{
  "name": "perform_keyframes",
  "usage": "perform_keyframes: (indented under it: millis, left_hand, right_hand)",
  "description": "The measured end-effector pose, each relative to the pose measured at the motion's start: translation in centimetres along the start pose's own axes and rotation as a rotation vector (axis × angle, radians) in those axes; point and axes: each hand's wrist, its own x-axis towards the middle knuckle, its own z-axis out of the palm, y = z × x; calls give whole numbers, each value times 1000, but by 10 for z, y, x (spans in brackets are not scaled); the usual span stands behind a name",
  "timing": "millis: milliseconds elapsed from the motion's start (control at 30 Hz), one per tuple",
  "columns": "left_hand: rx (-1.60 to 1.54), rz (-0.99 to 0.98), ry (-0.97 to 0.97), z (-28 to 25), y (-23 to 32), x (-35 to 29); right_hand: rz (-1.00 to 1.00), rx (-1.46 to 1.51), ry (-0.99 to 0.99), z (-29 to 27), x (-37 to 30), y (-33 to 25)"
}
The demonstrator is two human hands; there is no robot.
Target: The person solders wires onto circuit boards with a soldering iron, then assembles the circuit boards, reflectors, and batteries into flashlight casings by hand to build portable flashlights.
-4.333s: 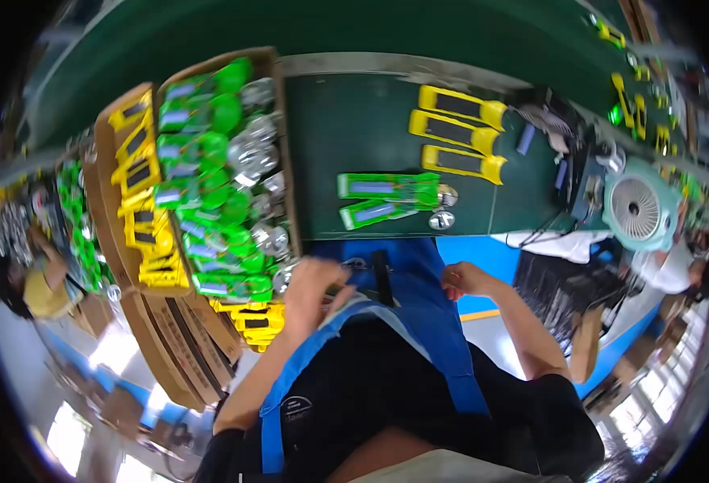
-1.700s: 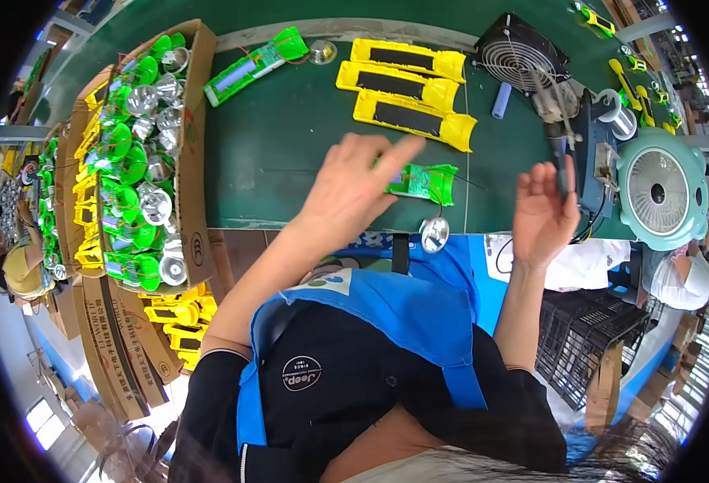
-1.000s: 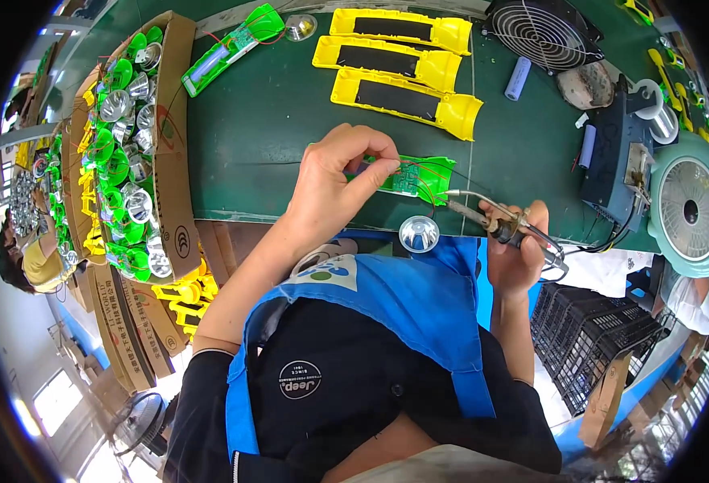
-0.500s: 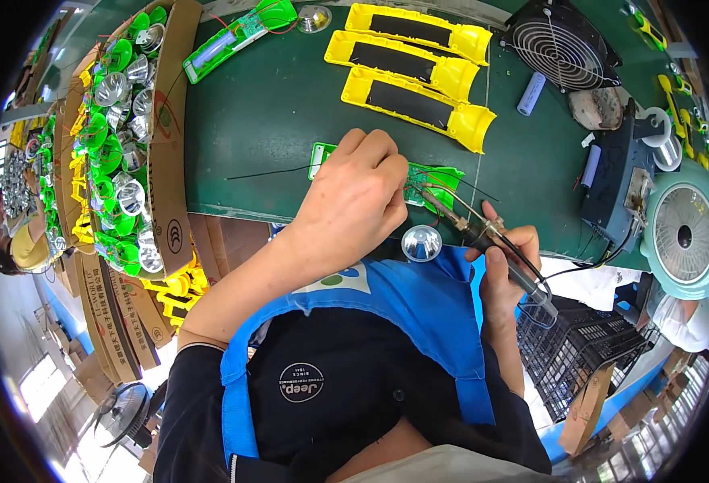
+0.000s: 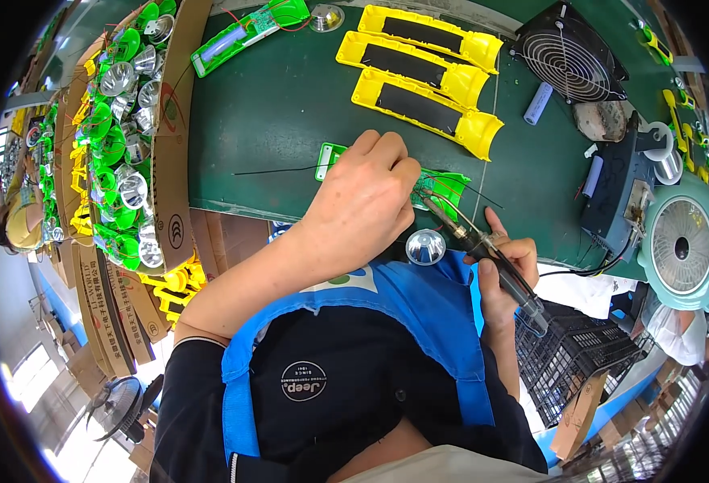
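Observation:
My right hand [image 5: 506,270] grips a soldering iron [image 5: 509,278] with a thin metal feed tube beside its barrel. The iron's tip is at the circuit board of a green plastic flashlight housing [image 5: 453,190] on the bench; whether it touches cannot be made out. My left hand [image 5: 364,193] is closed over the middle of that housing, fingers curled down, hiding what they pinch. Thin dark wires stick out on both sides of it. Close to the bench's near edge, below the housing, is a silver reflector cup [image 5: 426,247].
Yellow housings [image 5: 419,109] lie beyond my hands. Another green housing [image 5: 246,39] holds a blue cell. A cardboard box [image 5: 176,137] of reflectors stands left. On the right are a black fan [image 5: 568,56], a loose cell [image 5: 538,104], a blue-grey soldering station [image 5: 612,181] and a pale green fan [image 5: 682,248].
The view has shifted slightly, moving the bench things a little rightward. The soldering iron slopes more steeply in the picture, its tip still at the board. My left hand keeps its place on the housing.

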Motion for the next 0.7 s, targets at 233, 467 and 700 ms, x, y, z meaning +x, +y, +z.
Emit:
perform_keyframes:
  millis: [233,467,700]
  left_hand:
    - [14,-7,-8,0,2,0]
    - [31,-9,-17,0,5,3]
    - [28,-19,-36,-2,1,8]
  right_hand:
    - [-35,59,-2,-1,0,-1]
    - [75,212,164,-8,-1,-7]
    - [-80,83,207,-17,20,-20]
